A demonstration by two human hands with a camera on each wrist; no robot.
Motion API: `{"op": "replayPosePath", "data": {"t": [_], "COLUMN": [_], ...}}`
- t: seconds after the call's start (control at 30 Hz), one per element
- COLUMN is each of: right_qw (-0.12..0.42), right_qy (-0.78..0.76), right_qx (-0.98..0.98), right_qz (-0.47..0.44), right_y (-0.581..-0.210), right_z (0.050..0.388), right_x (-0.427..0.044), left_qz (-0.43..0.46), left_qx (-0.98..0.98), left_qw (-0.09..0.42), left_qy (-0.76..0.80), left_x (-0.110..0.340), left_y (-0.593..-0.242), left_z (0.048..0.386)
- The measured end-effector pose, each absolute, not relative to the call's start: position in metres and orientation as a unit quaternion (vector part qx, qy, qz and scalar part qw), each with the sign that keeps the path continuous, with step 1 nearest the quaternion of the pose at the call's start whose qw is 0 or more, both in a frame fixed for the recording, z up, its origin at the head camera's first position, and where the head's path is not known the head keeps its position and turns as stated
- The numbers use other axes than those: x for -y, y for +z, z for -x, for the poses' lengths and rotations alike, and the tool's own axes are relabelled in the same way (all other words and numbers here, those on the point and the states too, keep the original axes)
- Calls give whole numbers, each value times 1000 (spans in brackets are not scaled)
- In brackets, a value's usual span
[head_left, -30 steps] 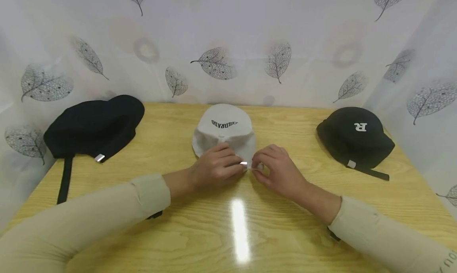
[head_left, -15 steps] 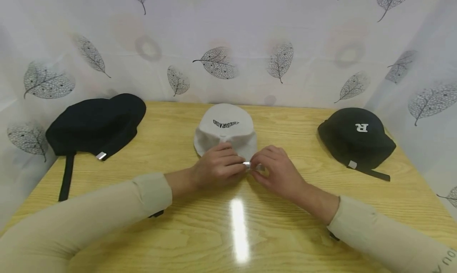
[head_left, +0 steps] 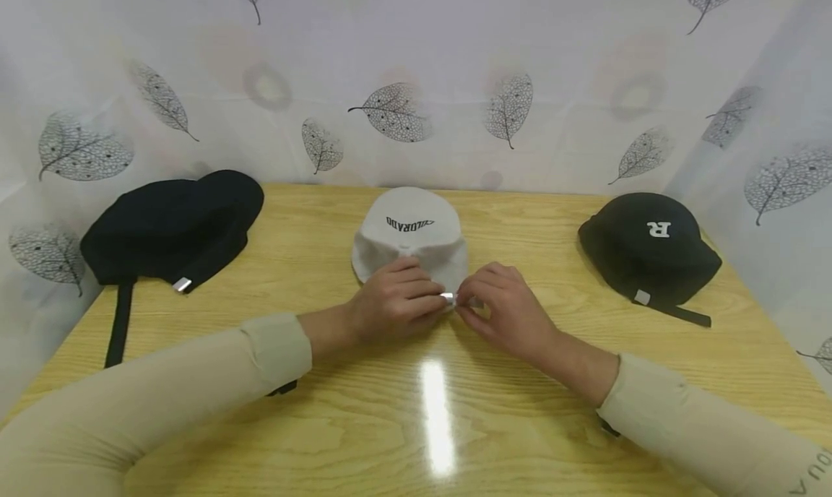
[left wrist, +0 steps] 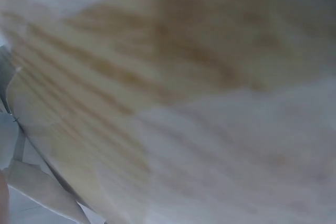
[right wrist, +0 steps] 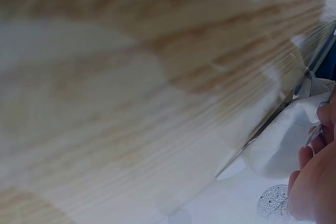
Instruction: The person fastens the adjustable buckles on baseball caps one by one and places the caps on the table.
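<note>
A light grey cap with dark "COLORADO" lettering sits at the middle of the table. My left hand grips its near edge, fingers curled over the fabric beside a shiny metal buckle. Just right of the buckle, my right hand pinches the cap's pale strap between thumb and forefinger. In the right wrist view, the right hand appears at the right edge, close to the pale cap. The left wrist view catches part of the cap at lower left; most of the left hand is outside it.
To the left lies a black cap with its strap hanging loose. Another black cap, bearing a white "R", rests at the right. Behind the wooden table hangs a white leaf-print curtain.
Over the last second my right fingers have shifted very slightly left toward the buckle. Both hands stay on the grey cap, and the black caps have not moved.
</note>
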State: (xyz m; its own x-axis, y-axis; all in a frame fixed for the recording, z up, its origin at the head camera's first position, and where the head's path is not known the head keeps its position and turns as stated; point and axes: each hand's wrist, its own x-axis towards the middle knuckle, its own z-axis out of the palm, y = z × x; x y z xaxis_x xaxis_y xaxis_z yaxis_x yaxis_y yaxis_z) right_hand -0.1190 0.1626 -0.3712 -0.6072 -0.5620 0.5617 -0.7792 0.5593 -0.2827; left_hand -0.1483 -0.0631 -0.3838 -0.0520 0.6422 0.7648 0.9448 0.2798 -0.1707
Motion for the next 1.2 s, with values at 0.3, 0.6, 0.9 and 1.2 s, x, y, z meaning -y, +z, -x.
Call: {"op": "replayPosePath", "data": {"t": [0.3, 0.6, 0.9, 1.2], "right_qw": [217, 208, 202, 215], "right_qy": [251, 240, 240, 235], "right_qx": [861, 872, 878, 879], "right_qz": [-385, -373, -362, -354], "right_y": [-371, -370, -369, -369], "right_z": [119, 117, 117, 116], "right_x": [-162, -163, -164, -163], "left_qz": [571, 569, 567, 566], "left_qx": [696, 698, 700, 701], "left_qw": [389, 394, 393, 391], "left_qy": [-196, -186, -186, -188], "left_x": [64, 66, 65, 65], "left_y": [-383, -384, -384, -384], "left_z": [150, 151, 150, 150]}}
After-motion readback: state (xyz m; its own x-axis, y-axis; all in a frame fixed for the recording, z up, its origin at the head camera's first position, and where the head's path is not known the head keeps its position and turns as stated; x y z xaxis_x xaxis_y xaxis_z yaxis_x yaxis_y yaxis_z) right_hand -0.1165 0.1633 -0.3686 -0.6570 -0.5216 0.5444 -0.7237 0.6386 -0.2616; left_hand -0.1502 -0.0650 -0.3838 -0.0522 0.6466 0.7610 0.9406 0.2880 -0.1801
